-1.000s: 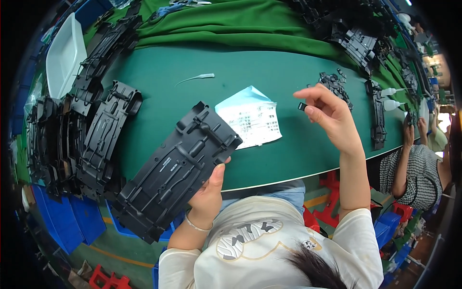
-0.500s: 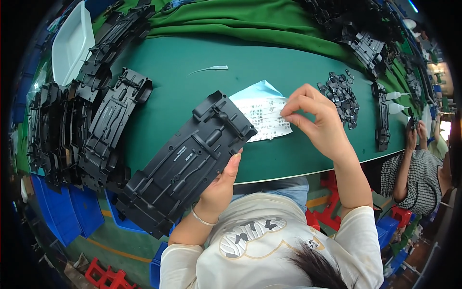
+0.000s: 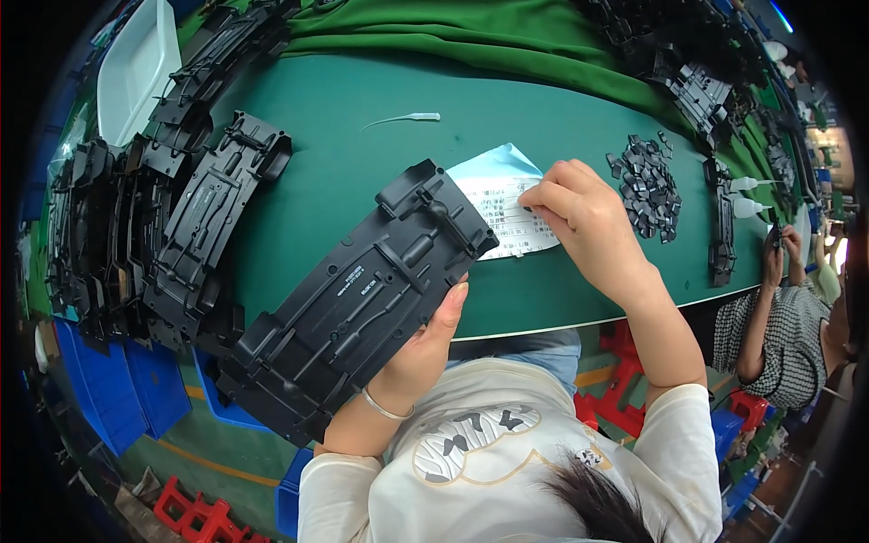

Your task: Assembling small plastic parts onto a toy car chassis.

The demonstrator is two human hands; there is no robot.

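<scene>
Black panel [image 3: 362, 294] held up in the left hand [image 3: 421, 357], right hand [image 3: 588, 222] pinching nearby

The left hand gripped the black panel by its near edge, thumb on the upward face; it held the panel aslant, one end over the green desk [image 3: 371, 167]; the right hand had its thumb and fingers pinched on what looked like a small black piece [image 3: 528, 209], over a white printed sheet [image 3: 496, 217] and apart from the panel.

The work on this panel seemed at an early stage; no fitted piece could be made out on its upward face; plenty were left in a heap of black pieces [image 3: 650, 195] on the desk's right side; similar panels [image 3: 215, 204] stood at the left, and whether they were finished or waiting could not be told.

The left fingers were mostly hidden behind the panel, as was its underside; the pinched piece was largely covered, only a dark edge showing; the right hand hid part of the sheet; the outermost panels blurred into the dark rim; a co-worker's hand [image 3: 775, 264] was too small to read clearly.
</scene>
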